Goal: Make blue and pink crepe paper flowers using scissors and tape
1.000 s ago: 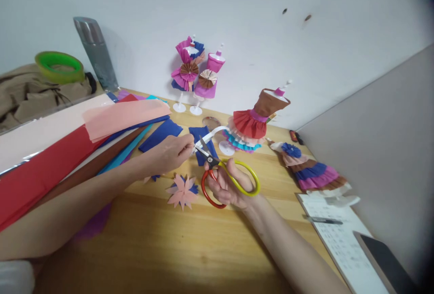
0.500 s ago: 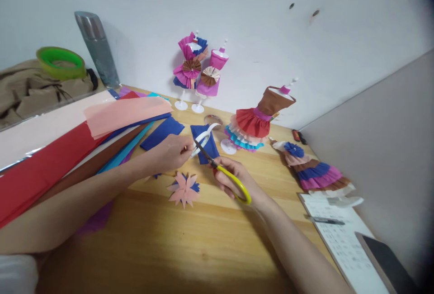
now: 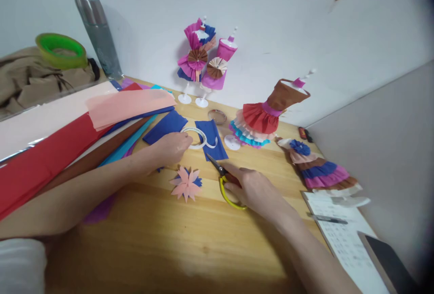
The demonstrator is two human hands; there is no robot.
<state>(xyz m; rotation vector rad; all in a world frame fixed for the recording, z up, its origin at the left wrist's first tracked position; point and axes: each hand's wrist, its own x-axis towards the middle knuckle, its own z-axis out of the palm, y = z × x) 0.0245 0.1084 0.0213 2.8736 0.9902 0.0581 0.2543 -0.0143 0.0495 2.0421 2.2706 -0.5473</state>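
Short of the desk's [image 3: 200, 258] back edge, left hand [image 3: 171, 148]: grip closed on tape [image 3: 205, 138], partly over blue paper [image 3: 219, 147]. Farther from that edge, right hand [image 3: 262, 190]: grip around scissors [image 3: 222, 172], blades together.

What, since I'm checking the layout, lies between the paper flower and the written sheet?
The head view shows the right hand, holding the yellow-handled scissors, between the paper flower and the written sheet. Tabletop shows on either side.

The pale wooden worktop [image 3: 203, 248] carries a layered paper flower [image 3: 186, 184], blue paper pieces [image 3: 219, 147], three dressed mannequins [image 3: 259, 117] on white stands, a ruffled dress [image 3: 320, 172]
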